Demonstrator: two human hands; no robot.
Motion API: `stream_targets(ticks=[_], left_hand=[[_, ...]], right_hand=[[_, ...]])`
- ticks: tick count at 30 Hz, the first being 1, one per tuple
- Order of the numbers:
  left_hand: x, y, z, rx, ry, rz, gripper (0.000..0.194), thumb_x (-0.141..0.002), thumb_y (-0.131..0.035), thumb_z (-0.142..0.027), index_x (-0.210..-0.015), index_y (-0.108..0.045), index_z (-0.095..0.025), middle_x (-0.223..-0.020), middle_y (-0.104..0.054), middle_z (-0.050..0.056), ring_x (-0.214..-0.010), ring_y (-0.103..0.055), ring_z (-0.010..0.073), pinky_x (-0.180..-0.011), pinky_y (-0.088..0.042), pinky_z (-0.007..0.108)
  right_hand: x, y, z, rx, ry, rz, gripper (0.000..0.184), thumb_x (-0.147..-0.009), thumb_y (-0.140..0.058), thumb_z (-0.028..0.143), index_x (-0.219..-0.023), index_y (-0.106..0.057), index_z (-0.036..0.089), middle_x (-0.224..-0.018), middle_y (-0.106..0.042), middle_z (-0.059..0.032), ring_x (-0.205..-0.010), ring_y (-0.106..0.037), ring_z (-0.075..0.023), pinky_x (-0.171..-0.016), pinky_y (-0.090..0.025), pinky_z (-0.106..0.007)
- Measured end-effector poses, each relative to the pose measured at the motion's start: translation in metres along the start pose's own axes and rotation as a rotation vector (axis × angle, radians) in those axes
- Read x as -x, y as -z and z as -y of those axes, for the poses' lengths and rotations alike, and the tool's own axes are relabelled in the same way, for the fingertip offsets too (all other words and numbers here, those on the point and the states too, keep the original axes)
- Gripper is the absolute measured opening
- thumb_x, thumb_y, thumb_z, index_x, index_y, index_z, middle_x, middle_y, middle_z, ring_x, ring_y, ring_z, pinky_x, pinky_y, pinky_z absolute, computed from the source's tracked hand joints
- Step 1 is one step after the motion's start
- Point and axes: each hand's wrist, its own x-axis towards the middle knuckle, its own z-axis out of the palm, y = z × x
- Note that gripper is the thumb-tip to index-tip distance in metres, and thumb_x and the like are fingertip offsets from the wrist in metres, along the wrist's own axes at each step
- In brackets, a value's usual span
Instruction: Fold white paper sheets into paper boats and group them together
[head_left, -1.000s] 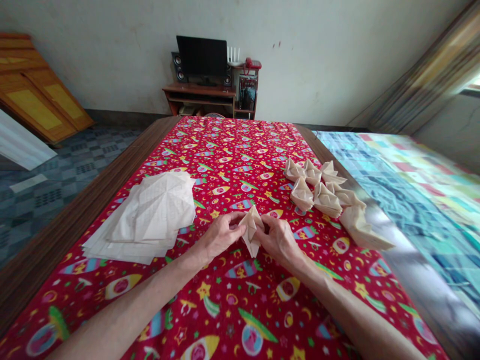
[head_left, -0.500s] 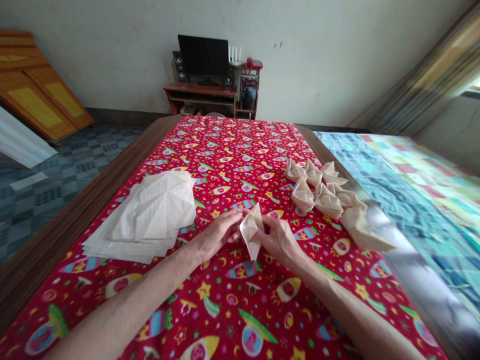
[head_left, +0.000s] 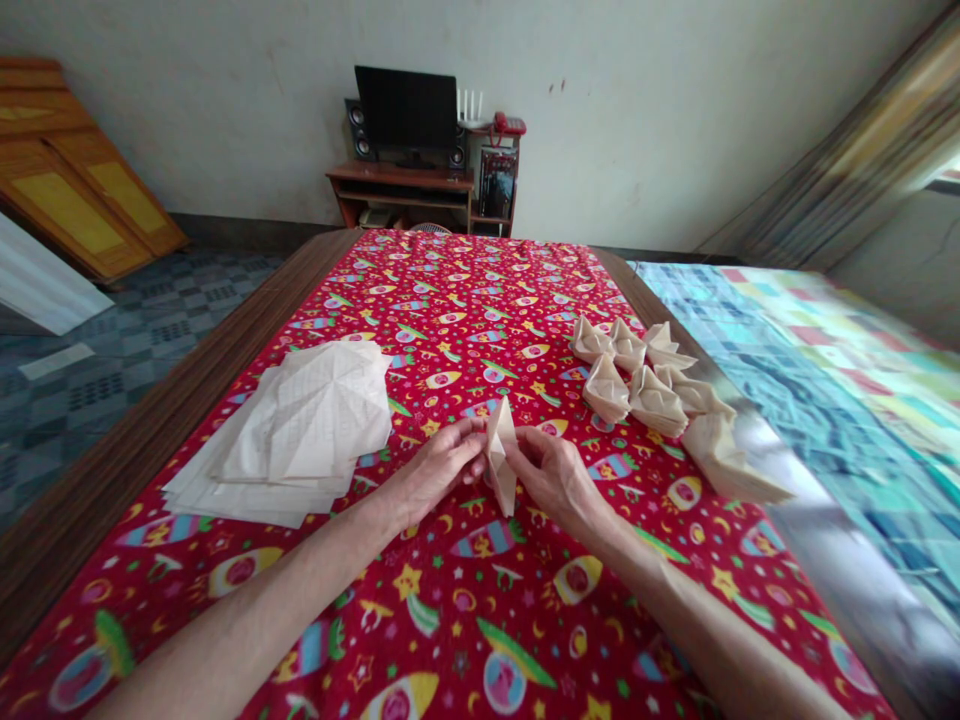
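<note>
A creased paper stack sits off to the side, then the left hand is half-curled, pinching a folded paper held upright, with the right hand pinching its other side. Squeeze too hard and it could crumple or tear; a slip might send it toward the paper boats.

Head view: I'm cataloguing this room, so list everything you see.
folded paper boats: seven, cream, right on the tablecloth
folded paper: one, cream, centre of the tablecloth
paper stack: one, cream, left on the tablecloth
tablecloth: one, red patterned, on the table
bedspread: one, multicoloured, right of the table
monitor: one, black, on the far desk
speakers: two, black, beside the monitor
telephone: one, red, on the far shelf
left hand: one, touching the folded paper
right hand: one, touching the folded paper
</note>
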Motion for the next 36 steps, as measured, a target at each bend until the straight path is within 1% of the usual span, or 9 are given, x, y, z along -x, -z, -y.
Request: stream_targets(ticks=[5,9,12,14,16,21,28,32,36], left_hand=[[0.000,-0.003,0.001,0.002,0.008,-0.025,0.031,-0.074,-0.066,-0.035,-0.093,-0.054,-0.014,-0.063,-0.047,-0.005,-0.054,-0.040,0.0060,-0.049,-0.029,0.018],[0.000,-0.004,0.000,0.037,0.023,-0.059,0.036,-0.071,-0.069,-0.033,-0.097,-0.054,-0.013,-0.064,-0.048,-0.004,-0.055,-0.041,0.0063,-0.049,-0.029,0.018],[-0.001,-0.002,0.002,0.051,0.022,-0.040,0.034,-0.072,-0.070,-0.034,-0.094,-0.055,-0.013,-0.063,-0.049,-0.004,-0.056,-0.042,0.0065,-0.050,-0.031,0.018],[-0.002,0.001,0.004,0.057,0.013,-0.014,0.033,-0.075,-0.069,-0.036,-0.094,-0.055,-0.013,-0.061,-0.048,-0.005,-0.056,-0.042,0.0064,-0.051,-0.031,0.018],[-0.003,0.003,0.006,0.058,0.006,0.006,0.032,-0.077,-0.067,-0.037,-0.096,-0.056,-0.014,-0.061,-0.048,-0.005,-0.055,-0.042,0.0063,-0.052,-0.032,0.018],[-0.002,0.003,0.007,-0.006,-0.005,0.005,0.033,-0.081,-0.062,-0.037,-0.103,-0.056,-0.013,-0.063,-0.048,-0.004,-0.058,-0.042,0.0071,-0.053,-0.032,0.018],[0.001,0.001,0.007,-0.191,-0.040,-0.009,0.040,-0.080,-0.058,-0.030,-0.116,-0.054,-0.011,-0.064,-0.051,-0.003,-0.057,-0.043,0.0085,-0.054,-0.034,0.020],[0.002,0.002,0.006,-0.202,-0.056,-0.048,0.041,-0.078,-0.059,-0.028,-0.116,-0.057,-0.014,-0.081,-0.057,0.001,-0.060,-0.046,0.0081,-0.055,-0.035,0.021],[0.002,0.002,0.004,-0.233,-0.077,-0.029,0.036,-0.077,-0.060,-0.031,-0.109,-0.060,-0.014,-0.088,-0.058,0.002,-0.058,-0.045,0.0063,-0.055,-0.036,0.021]], right_hand=[[-0.003,0.000,-0.005,0.081,-0.023,-0.015,0.026,-0.080,-0.051,0.030,-0.057,-0.050,0.018,-0.051,-0.043,0.0044,-0.048,-0.039,-0.0084,-0.047,-0.026,-0.021],[-0.003,0.002,-0.007,0.129,-0.029,-0.029,0.024,-0.080,-0.053,0.027,-0.058,-0.052,0.019,-0.050,-0.046,0.0042,-0.047,-0.042,-0.0093,-0.047,-0.028,-0.022],[0.002,0.004,-0.003,0.142,0.095,-0.113,0.013,-0.085,-0.052,0.027,-0.080,-0.062,0.020,-0.065,-0.059,0.0011,-0.059,-0.054,-0.0128,-0.056,-0.039,-0.023],[0.007,0.006,0.001,0.192,0.255,-0.230,0.019,-0.088,-0.050,0.029,-0.101,-0.059,0.019,-0.086,-0.064,-0.0045,-0.079,-0.060,-0.0170,-0.072,-0.045,-0.027],[0.013,0.007,0.005,0.275,0.371,-0.269,0.023,-0.090,-0.050,0.029,-0.109,-0.056,0.018,-0.097,-0.063,-0.0085,-0.091,-0.058,-0.0197,-0.079,-0.045,-0.031],[0.018,0.004,0.007,0.305,0.387,-0.172,0.015,-0.092,-0.047,0.024,-0.095,-0.060,0.018,-0.078,-0.063,-0.0042,-0.069,-0.057,-0.0144,-0.065,-0.043,-0.025],[0.012,0.008,-0.002,0.257,0.381,-0.205,0.016,-0.090,-0.049,0.022,-0.084,-0.063,0.019,-0.071,-0.062,-0.0027,-0.065,-0.057,-0.0125,-0.062,-0.042,-0.022],[0.015,0.033,-0.005,0.234,0.359,-0.290,0.015,-0.089,-0.051,0.022,-0.086,-0.066,0.020,-0.077,-0.067,-0.0030,-0.068,-0.060,-0.0126,-0.065,-0.045,-0.022],[0.026,0.104,-0.017,0.405,0.219,-0.558,0.016,-0.085,-0.056,0.028,-0.089,-0.070,0.022,-0.079,-0.070,-0.0017,-0.064,-0.060,-0.0120,-0.060,-0.044,-0.022]])
